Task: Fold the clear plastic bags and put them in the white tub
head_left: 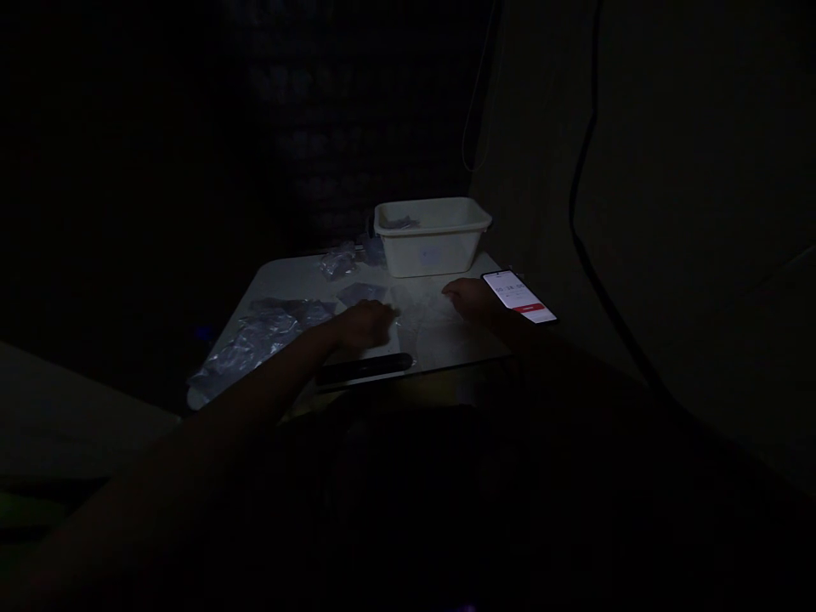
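Note:
The scene is very dark. On the white table, a thin clear plastic bag (417,319) lies between my two hands. My left hand (368,325) is closed at the bag's left side, its fingers curled, and what they may pinch is too dark to make out. My right hand (470,299) is at the bag's upper right, with fingers bent together; whether they grip its edge is unclear. A dark elongated object (366,368) lies at the near edge, just below my left hand. Another small clear packet (361,294) lies behind my left hand.
A white tub (433,246) with some packets inside stands at the table's back. A pile of crinkled plastic bags (264,336) covers the left side, with a smaller bundle (338,261) behind. A lit phone (519,296) lies at the right edge. A dark cable (577,229) hangs at right.

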`<action>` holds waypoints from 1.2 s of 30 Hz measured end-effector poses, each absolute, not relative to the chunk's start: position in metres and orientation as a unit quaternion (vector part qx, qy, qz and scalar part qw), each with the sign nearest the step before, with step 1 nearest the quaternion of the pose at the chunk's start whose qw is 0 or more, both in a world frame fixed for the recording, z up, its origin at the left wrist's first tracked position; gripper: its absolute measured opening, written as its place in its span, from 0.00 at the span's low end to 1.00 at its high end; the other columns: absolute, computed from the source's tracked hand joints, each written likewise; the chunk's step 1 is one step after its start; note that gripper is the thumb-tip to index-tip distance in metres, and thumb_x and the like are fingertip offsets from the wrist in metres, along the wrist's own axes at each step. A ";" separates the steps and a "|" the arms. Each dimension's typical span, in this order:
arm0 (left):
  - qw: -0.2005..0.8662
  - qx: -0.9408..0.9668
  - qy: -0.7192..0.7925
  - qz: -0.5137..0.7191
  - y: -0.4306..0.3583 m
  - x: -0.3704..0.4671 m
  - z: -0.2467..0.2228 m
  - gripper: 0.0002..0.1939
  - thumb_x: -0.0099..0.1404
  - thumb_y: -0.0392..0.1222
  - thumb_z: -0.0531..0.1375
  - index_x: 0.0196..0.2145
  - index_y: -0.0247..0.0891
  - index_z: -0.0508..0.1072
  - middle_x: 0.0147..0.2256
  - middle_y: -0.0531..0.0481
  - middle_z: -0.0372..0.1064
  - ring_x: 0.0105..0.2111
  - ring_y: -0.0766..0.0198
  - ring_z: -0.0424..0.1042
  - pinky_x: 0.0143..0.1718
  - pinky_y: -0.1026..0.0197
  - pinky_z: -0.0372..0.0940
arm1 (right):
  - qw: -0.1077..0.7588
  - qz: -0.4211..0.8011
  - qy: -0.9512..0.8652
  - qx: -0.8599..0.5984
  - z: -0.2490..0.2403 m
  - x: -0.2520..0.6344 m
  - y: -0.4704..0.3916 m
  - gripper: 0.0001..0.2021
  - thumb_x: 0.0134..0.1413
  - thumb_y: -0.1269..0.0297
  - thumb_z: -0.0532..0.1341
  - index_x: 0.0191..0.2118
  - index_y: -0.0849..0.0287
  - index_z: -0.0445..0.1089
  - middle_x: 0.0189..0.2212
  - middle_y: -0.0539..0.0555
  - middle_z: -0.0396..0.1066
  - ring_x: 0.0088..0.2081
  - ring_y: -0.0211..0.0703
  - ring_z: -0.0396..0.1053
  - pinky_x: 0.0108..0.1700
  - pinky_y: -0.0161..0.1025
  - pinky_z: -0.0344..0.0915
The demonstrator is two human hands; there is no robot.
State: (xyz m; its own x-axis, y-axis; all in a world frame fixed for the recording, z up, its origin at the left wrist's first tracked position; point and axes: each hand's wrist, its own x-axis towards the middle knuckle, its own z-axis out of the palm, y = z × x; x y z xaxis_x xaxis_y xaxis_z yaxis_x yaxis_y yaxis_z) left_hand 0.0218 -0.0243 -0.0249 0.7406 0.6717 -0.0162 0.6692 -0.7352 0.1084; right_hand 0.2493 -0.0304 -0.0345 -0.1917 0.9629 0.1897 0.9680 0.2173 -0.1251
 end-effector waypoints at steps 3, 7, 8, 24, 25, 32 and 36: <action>0.092 0.938 0.332 -0.030 -0.044 0.020 -0.023 0.32 0.46 0.41 0.56 0.50 0.40 0.54 0.48 0.43 0.57 0.47 0.55 0.55 0.44 0.56 0.53 | 0.089 -0.008 -0.761 -0.643 -0.037 0.263 -0.029 0.18 0.46 0.72 0.46 0.41 0.61 0.67 0.41 0.53 0.66 0.42 0.40 0.61 0.44 0.36 0.55; 0.102 0.930 0.345 -0.078 -0.064 0.023 -0.023 0.47 0.41 0.47 0.60 0.54 0.41 0.38 0.56 0.38 0.38 0.53 0.48 0.40 0.46 0.48 0.46 | 0.081 -0.007 -0.759 -0.646 -0.041 0.268 -0.024 0.18 0.46 0.72 0.46 0.41 0.60 0.67 0.40 0.53 0.67 0.41 0.40 0.62 0.43 0.37 0.56; 0.096 0.929 0.348 -0.084 -0.067 0.025 -0.024 0.48 0.40 0.49 0.60 0.54 0.39 0.38 0.56 0.37 0.36 0.54 0.46 0.37 0.47 0.47 0.44 | 0.079 -0.007 -0.760 -0.645 -0.041 0.268 -0.023 0.18 0.46 0.72 0.46 0.41 0.60 0.67 0.40 0.53 0.67 0.41 0.40 0.62 0.43 0.37 0.56; 0.060 0.973 0.219 0.031 -0.075 0.047 -0.025 0.14 0.49 0.35 0.53 0.36 0.35 0.60 0.40 0.44 0.60 0.41 0.59 0.58 0.40 0.58 0.53 | 0.072 0.010 -0.770 -0.634 -0.045 0.270 -0.021 0.18 0.45 0.72 0.46 0.39 0.63 0.68 0.39 0.55 0.68 0.41 0.41 0.62 0.43 0.36 0.55; 0.056 0.975 0.214 0.033 -0.075 0.047 -0.026 0.13 0.49 0.34 0.53 0.36 0.35 0.61 0.38 0.45 0.60 0.40 0.60 0.59 0.40 0.59 0.53 | 0.074 0.012 -0.770 -0.634 -0.045 0.270 -0.021 0.18 0.45 0.72 0.46 0.39 0.64 0.68 0.39 0.56 0.68 0.41 0.41 0.62 0.43 0.36 0.55; 0.065 0.975 0.208 0.050 -0.075 0.054 -0.024 0.08 0.55 0.34 0.48 0.30 0.34 0.66 0.31 0.45 0.64 0.32 0.64 0.63 0.36 0.63 0.56 | 0.096 0.036 -0.766 -0.634 -0.045 0.272 -0.020 0.17 0.44 0.72 0.47 0.37 0.61 0.69 0.38 0.55 0.68 0.40 0.42 0.62 0.43 0.37 0.55; 0.160 0.940 0.277 0.124 -0.063 0.058 -0.021 0.07 0.54 0.36 0.50 0.29 0.34 0.66 0.29 0.49 0.66 0.30 0.67 0.64 0.33 0.65 0.58 | 0.121 0.050 -0.758 -0.639 -0.044 0.270 -0.021 0.16 0.44 0.72 0.48 0.36 0.63 0.69 0.35 0.55 0.69 0.37 0.40 0.64 0.39 0.35 0.59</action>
State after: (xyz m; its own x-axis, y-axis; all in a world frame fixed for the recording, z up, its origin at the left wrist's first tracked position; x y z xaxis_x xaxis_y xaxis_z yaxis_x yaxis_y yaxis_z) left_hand 0.0581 -0.0635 -0.0212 0.8163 0.5592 0.1446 0.4801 -0.7961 0.3685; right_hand 0.2699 -0.0210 -0.0439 -0.1531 0.9809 0.1200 0.9566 0.1776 -0.2309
